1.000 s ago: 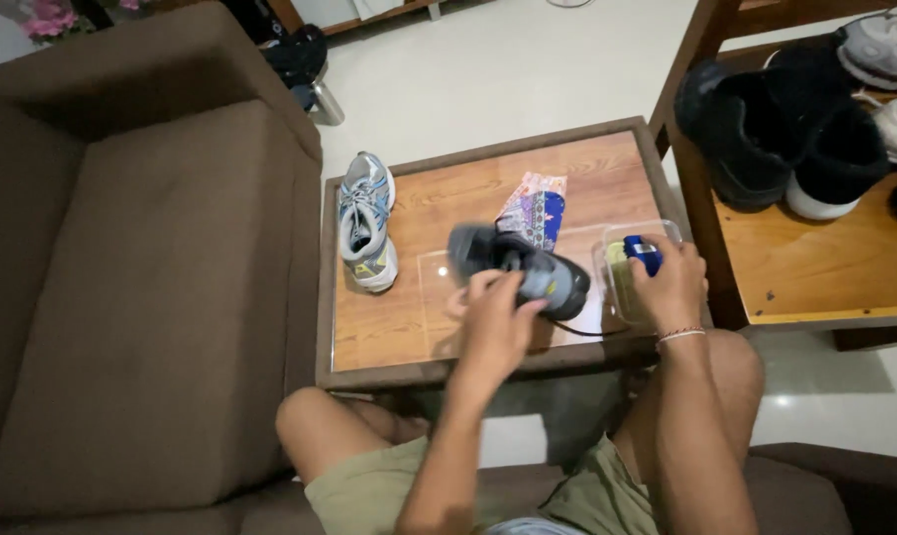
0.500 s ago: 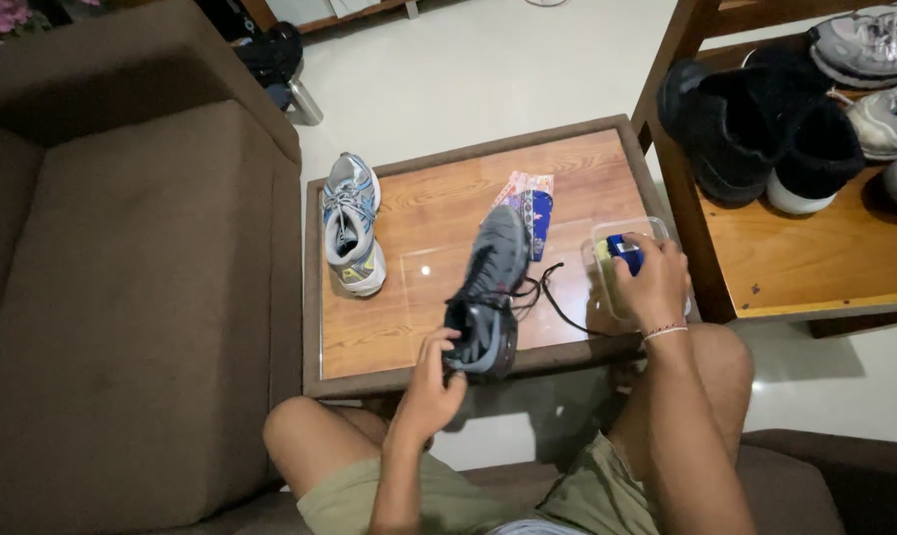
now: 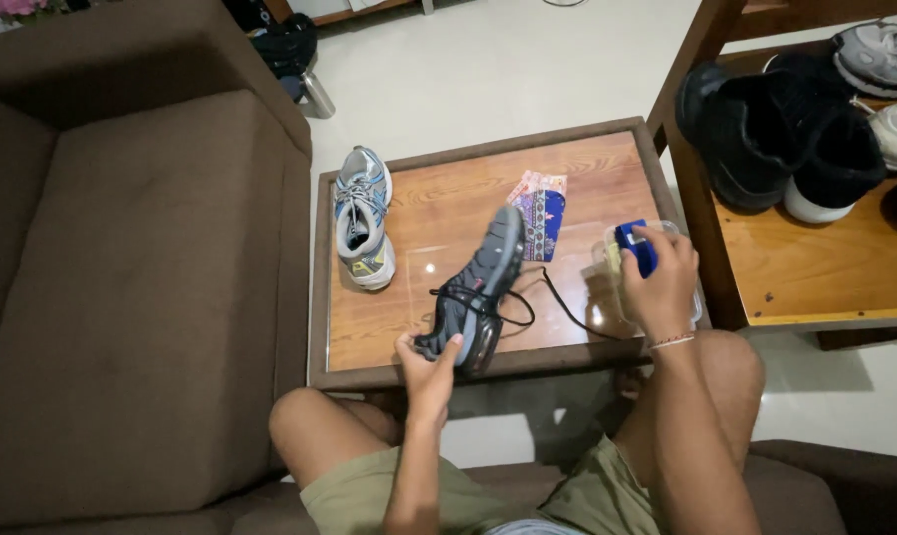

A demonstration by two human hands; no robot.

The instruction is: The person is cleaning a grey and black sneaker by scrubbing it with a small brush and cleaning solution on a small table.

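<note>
Hands (image 3: 431,359) grip grey sneaker (image 3: 473,292) and blue brush (image 3: 635,247) beside patterned cloth (image 3: 541,207).

Half-hidden stuff around the table

The clear tub (image 3: 613,260) is mostly covered by the right hand (image 3: 662,282); the grey sneakers (image 3: 890,59) are cropped at the right edge.

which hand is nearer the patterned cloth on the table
Left, though narrowly. The left hand grips the heel of the dark sneaker, whose toe reaches the patterned cloth. The right hand is off to the cloth's right, at the clear container.
</note>
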